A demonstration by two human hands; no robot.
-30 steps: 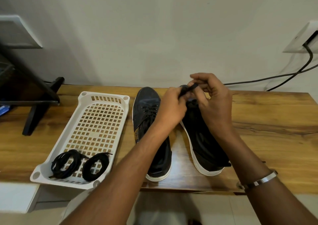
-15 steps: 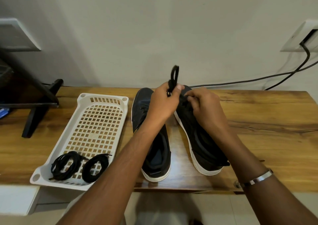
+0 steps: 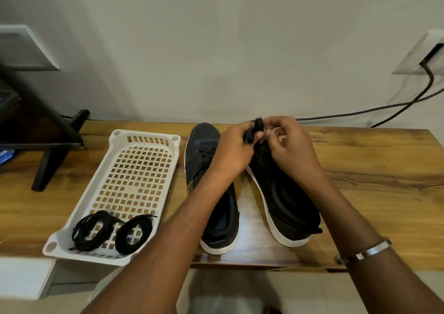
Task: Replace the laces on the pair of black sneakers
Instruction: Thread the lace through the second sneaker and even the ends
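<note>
Two black sneakers with white soles stand side by side on the wooden table, toes away from me. The left sneaker (image 3: 211, 193) still carries its lace. Over the toe end of the right sneaker (image 3: 288, 198) both hands work a black lace (image 3: 255, 131). My left hand (image 3: 234, 152) grips a bunched loop of that lace. My right hand (image 3: 290, 145) pinches the lace beside it with thumb and fingertips. The right sneaker's eyelets are hidden behind my hands.
A white perforated basket (image 3: 134, 169) lies left of the sneakers, with two coiled black laces (image 3: 113, 232) at its near end. A black stand (image 3: 55, 150) sits far left. Black cables (image 3: 384, 109) run from a wall socket at the right.
My left hand lowered the lace loop from above the shoe down to the toe. My right hand rose to meet it, and both now hold the bunched lace together.
</note>
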